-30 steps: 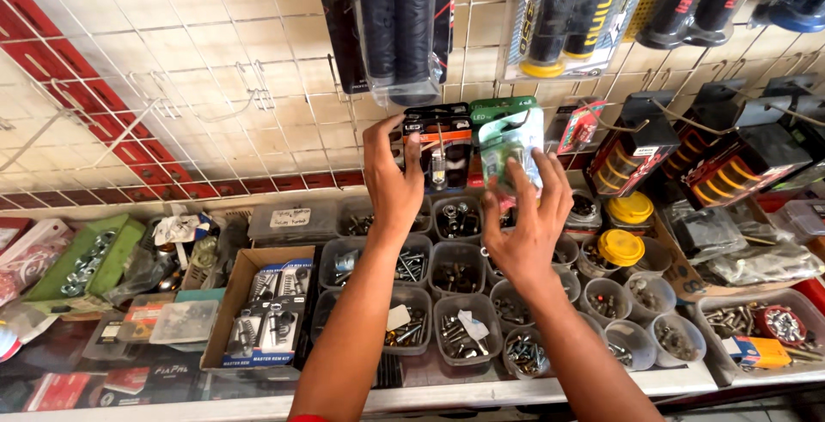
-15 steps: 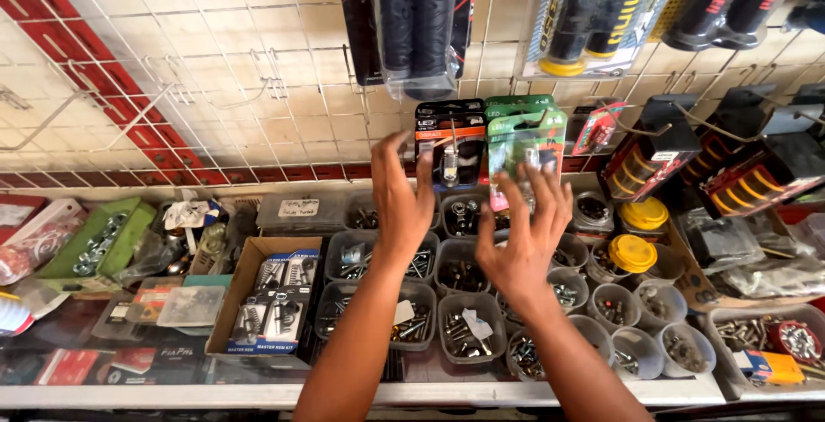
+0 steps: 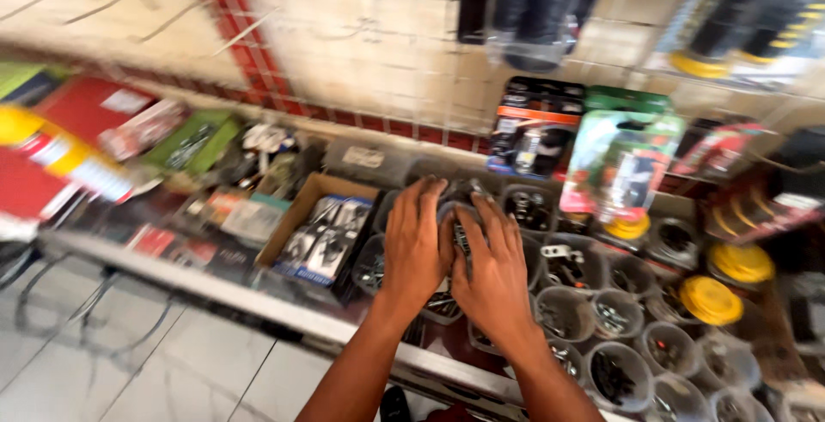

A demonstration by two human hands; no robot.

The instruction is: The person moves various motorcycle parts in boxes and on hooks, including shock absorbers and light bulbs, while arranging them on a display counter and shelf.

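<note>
2 hands over the hardware tubs
Left hand [image 3: 417,250] and right hand [image 3: 490,272], fingers spread flat, press side by side on a screw tub [image 3: 460,224]; counter edge [image 3: 258,306] near the wrists.

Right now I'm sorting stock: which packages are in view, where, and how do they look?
Black-and-orange blister pack: hanging on wall, centre.
Green blister pack: hanging just right of it.
Cardboard box of blue-and-black packs: shelf, left of left hand.
Red and yellow packs: far left, blurred.
</note>
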